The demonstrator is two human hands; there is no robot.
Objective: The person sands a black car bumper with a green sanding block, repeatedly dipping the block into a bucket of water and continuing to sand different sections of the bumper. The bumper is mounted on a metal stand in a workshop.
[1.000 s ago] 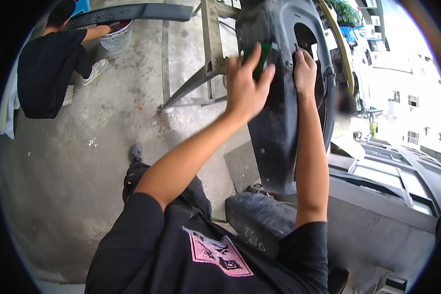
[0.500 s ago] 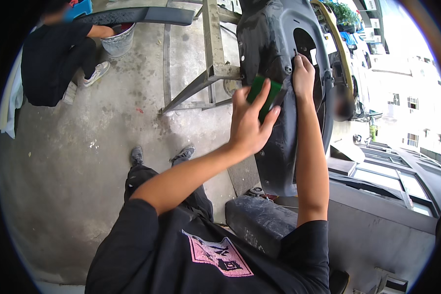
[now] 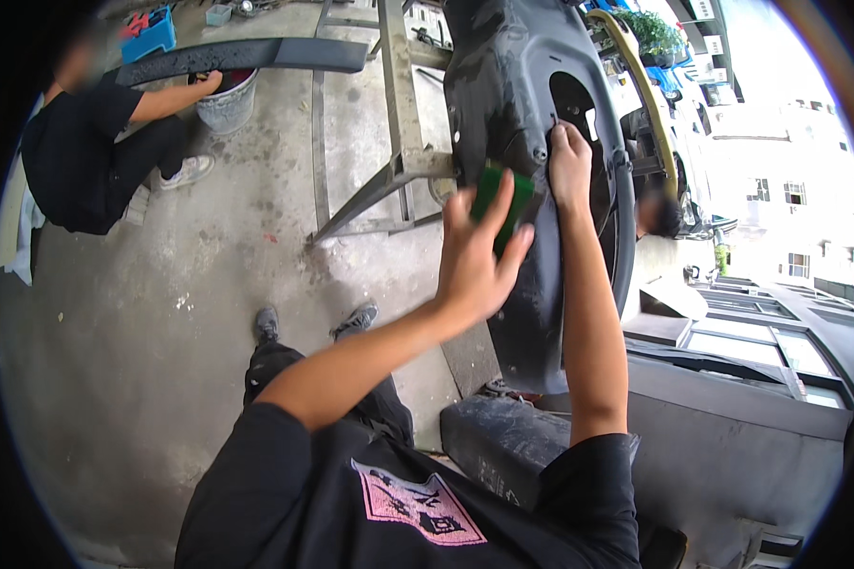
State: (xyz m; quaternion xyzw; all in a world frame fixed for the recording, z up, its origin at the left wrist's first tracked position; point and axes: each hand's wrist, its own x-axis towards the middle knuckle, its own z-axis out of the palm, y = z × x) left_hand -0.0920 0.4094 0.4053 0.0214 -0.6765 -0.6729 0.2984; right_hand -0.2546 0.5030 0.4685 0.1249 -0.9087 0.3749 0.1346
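A large moulded dark grey car panel [image 3: 531, 327], probably a bumper, stretches away from me, its surface dusty and scuffed. My left hand [image 3: 470, 266] is closed around a green sanding block [image 3: 514, 199], which lies against the panel's left part; motion blurs the fingers a little. Farther up and to the right, my right hand [image 3: 570, 171] grips the panel's rim beside the dark oval opening [image 3: 569, 95]. Some of its fingertips are hidden behind that edge.
A metal stand [image 3: 399, 123] is left of the panel. At far left a crouching co-worker [image 3: 81, 166] reaches to a bucket [image 3: 228, 109] beneath a long dark trim piece [image 3: 256, 57]. A dark box-like thing [image 3: 493, 441] sits near my right side; a yellow bar [image 3: 650, 104] is beyond the panel.
The whole view has shifted slightly. Both hands stay at about the same places on the panel, the left still holding the block. The co-worker's hand has shifted at the bucket's rim.
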